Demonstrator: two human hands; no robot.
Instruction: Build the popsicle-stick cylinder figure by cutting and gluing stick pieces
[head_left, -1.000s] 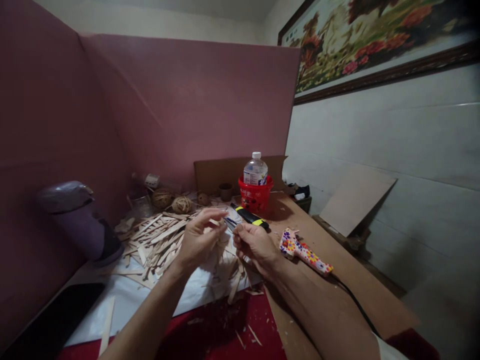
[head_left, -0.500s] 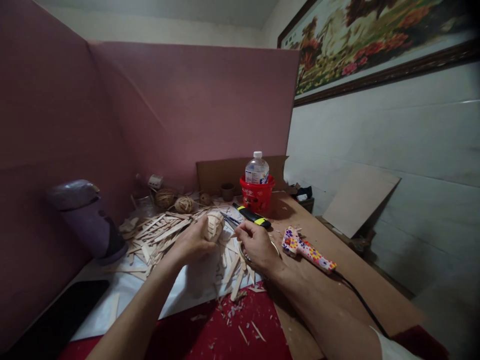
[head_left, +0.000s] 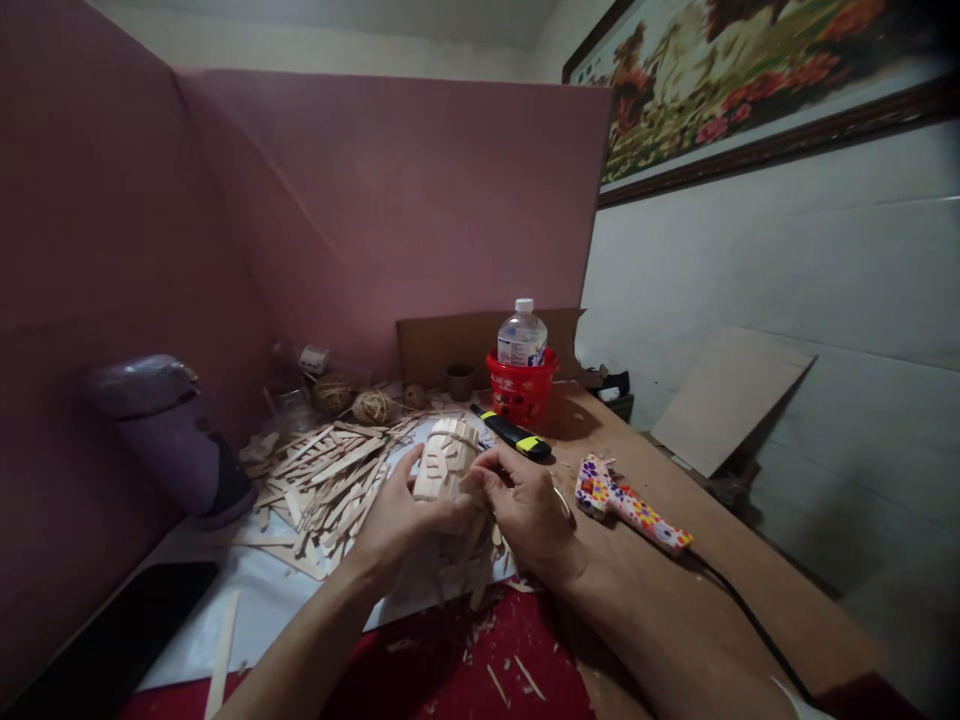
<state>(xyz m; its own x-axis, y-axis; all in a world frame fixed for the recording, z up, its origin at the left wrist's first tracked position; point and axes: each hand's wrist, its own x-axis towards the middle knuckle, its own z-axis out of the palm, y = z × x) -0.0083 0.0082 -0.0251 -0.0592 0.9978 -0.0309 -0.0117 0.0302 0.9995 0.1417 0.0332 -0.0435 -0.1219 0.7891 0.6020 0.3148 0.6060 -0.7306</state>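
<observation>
My left hand (head_left: 401, 515) is wrapped around a wooden cylinder (head_left: 446, 460) covered in small cut pieces of craft stick, its top tilted away from me. At the cylinder's lower right side, the fingers of my right hand (head_left: 525, 510) are pinched together. Whatever may be between those fingertips is hidden. Part of a thin pale ring (head_left: 562, 503) shows beside my right hand. Loose craft sticks (head_left: 330, 470) lie heaped on white paper to the left of the cylinder. Beyond my right hand rests a black and yellow utility knife (head_left: 517, 437).
A flowered glue gun (head_left: 630, 505) with a cord lies at the right. Behind stands a red bucket (head_left: 523, 388) holding a plastic bottle (head_left: 523, 335). Twine balls (head_left: 371, 407) sit at the back. A purple flask (head_left: 184, 450) and dark phone (head_left: 127, 630) are at left.
My left hand has brought the cylinder right and turned it, showing more of its side. My right fingers, apart from it before, now meet its side. The view has shifted slightly.
</observation>
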